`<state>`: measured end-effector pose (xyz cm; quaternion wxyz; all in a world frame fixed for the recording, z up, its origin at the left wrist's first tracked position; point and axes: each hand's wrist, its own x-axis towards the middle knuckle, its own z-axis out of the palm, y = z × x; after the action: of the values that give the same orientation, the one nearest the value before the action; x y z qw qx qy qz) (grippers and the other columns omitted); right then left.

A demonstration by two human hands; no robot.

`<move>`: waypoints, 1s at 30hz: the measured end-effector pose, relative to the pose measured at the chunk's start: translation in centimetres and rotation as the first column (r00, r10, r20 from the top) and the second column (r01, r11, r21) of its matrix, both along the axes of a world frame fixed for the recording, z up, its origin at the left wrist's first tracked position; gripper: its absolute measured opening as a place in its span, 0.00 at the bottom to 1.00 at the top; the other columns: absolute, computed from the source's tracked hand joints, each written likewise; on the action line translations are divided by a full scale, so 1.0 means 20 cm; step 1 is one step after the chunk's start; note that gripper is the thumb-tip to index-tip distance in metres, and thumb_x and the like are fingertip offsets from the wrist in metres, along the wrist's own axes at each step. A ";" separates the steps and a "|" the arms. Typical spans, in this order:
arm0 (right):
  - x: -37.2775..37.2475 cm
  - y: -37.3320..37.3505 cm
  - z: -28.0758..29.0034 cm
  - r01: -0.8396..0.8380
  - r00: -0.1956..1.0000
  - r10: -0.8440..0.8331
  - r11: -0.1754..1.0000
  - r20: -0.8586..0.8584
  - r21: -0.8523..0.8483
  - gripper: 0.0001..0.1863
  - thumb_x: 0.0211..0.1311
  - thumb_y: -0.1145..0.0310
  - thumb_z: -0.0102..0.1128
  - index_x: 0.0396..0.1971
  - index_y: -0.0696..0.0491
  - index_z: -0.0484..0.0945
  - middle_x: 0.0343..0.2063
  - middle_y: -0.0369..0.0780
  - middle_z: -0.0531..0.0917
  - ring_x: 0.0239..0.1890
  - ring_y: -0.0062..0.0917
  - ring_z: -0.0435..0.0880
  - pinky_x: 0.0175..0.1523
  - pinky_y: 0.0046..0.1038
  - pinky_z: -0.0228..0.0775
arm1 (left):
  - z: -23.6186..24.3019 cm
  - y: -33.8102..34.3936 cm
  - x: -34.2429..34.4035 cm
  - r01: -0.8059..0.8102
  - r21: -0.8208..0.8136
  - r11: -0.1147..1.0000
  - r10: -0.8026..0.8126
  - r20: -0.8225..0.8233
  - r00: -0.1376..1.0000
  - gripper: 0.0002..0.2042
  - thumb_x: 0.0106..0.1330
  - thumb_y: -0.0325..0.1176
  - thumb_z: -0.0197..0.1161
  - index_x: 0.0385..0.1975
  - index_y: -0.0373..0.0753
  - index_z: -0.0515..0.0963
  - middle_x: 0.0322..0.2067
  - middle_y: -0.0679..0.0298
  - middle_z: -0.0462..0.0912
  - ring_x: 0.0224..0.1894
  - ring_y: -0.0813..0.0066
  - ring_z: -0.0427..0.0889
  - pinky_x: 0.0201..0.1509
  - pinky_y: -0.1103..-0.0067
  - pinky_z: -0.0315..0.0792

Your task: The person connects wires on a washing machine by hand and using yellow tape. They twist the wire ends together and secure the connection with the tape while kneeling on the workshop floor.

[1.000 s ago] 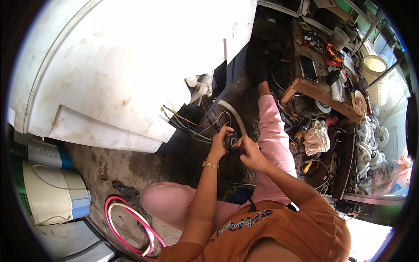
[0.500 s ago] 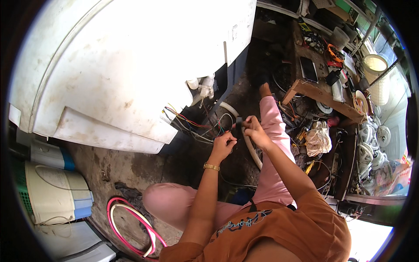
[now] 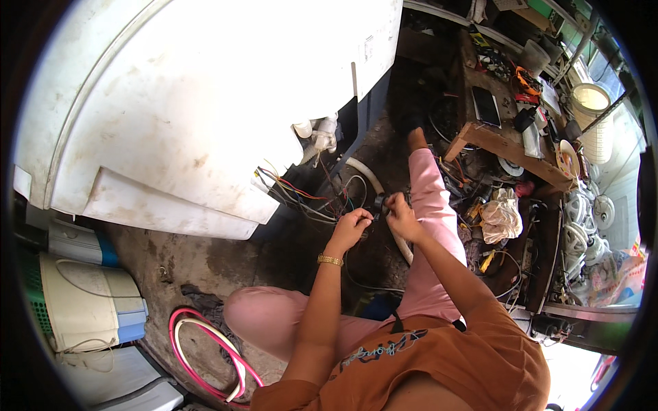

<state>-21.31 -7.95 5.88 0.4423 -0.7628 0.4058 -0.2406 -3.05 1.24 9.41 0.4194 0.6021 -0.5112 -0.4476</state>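
My left hand (image 3: 348,231) is closed, its fingertips pinched at the loose coloured wires (image 3: 308,196) beside the white appliance (image 3: 178,123); exactly what they grip is small. Just right of it, my right hand (image 3: 403,220) grips a black tape roll (image 3: 379,204) with curled fingers. A ribbed pale hose (image 3: 367,171) runs behind the roll and down past my hands. White plastic fittings (image 3: 325,133) sit in the dark opening at the appliance's lower corner.
A cluttered wooden bench (image 3: 500,145) holding a phone (image 3: 486,106) is at right, with tools and a crumpled cloth (image 3: 500,218) below. Plastic washer tubs (image 3: 86,301) stand at left. Coiled pink and white hoses (image 3: 181,342) lie on the floor near my bent leg.
My hands were together on the tape roll; the left has since come slightly down to the wires, while the right has moved the roll up and rightward, then slightly down.
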 end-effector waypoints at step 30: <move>0.06 0.29 0.52 -0.233 0.932 0.164 0.954 0.322 0.188 0.22 0.45 0.83 0.46 0.43 0.52 0.59 0.44 0.46 0.79 0.44 0.24 0.78 0.43 0.22 0.65 | 0.06 -0.02 0.00 -0.272 -0.169 0.947 0.212 -0.308 0.928 0.05 0.62 0.22 0.58 0.36 0.34 0.75 0.31 0.70 0.78 0.35 0.84 0.75 0.42 0.83 0.70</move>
<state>-20.05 -2.25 16.36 0.6044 -0.6994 0.2780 -0.2613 -3.03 0.77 10.59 0.6020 0.5423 -0.4107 -0.4181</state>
